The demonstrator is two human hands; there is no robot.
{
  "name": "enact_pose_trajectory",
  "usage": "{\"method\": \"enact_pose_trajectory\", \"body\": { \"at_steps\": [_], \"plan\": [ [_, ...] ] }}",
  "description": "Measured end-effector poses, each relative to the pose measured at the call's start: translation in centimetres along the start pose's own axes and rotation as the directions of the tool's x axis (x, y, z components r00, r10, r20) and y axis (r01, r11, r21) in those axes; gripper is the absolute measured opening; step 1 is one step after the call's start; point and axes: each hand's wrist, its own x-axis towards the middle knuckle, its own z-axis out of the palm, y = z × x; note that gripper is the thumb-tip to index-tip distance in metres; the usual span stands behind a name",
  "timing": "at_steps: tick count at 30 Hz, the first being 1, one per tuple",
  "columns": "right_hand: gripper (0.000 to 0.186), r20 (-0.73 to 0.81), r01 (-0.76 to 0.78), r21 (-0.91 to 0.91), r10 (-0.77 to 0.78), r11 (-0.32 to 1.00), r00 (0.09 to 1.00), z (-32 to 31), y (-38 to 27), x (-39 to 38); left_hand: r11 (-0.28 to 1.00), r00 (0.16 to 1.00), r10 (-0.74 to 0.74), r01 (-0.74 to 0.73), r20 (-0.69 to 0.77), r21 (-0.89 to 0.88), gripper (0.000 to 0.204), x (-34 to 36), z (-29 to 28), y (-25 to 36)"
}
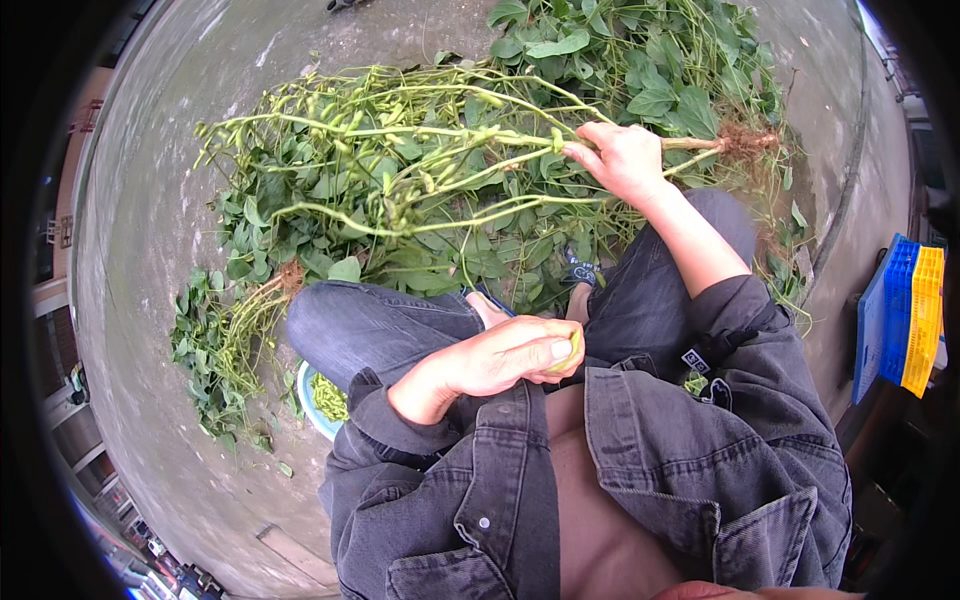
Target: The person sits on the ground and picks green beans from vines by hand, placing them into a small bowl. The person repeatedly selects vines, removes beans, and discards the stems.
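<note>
My right hand (622,162) is closed around the stems of an uprooted soybean plant (420,180). Its stripped stems, dotted with green pods, reach out to the left, while the brown roots (748,142) stick out to the right of my fist. My left hand (510,355) is held in front of my waist, over my lap. Its fingers are curled around green soybean pods (572,352); only a little of them shows beside the thumb, and how many there are I cannot tell.
Leafy soybean plants (665,75) lie heaped ahead, with a smaller bunch (235,345) at the left. By my left knee a light-blue-rimmed basin (303,395) holds loose green pods. Blue (882,315) and yellow (922,322) plastic crates stand on the concrete at the right.
</note>
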Motion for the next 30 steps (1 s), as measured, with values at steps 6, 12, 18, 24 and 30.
{"method": "enact_pose_trajectory", "body": {
  "at_steps": [6, 12, 18, 24, 30],
  "plan": [
    [0.035, -0.038, 0.027, -0.005, -0.027, 1.000, 0.999, -0.1, -0.5, -0.5, 0.953, 0.822, 0.304, -0.265, -0.481, 0.149, 0.014, 4.0, -5.7, 1.3],
    [0.031, -0.116, 0.114, -0.079, -0.123, 0.990, 0.986, -0.9, -1.4, -1.1, 0.909, 0.584, 0.416, -0.243, -0.697, 0.339, 0.021, 9.7, -8.7, 0.7],
    [0.024, -0.121, 0.162, -0.071, -0.169, 0.984, 0.978, -1.3, -1.7, -1.1, 0.796, 0.569, 0.440, 0.110, -0.695, 0.595, 0.022, 10.5, -8.5, 0.9],
    [0.027, -0.061, 0.080, -0.071, -0.085, 0.994, 0.995, -1.3, -1.8, -1.3, 0.542, 0.423, 0.751, 0.044, -0.507, 0.839, 0.016, 11.1, -8.0, -0.8],
    [0.031, -0.042, -0.008, -0.044, 0.006, 0.999, 0.999, -0.5, -1.0, -0.9, 0.685, 0.480, 0.638, 0.003, -0.602, 0.729, 0.013, 10.5, -5.9, 0.3]
  ]
}}
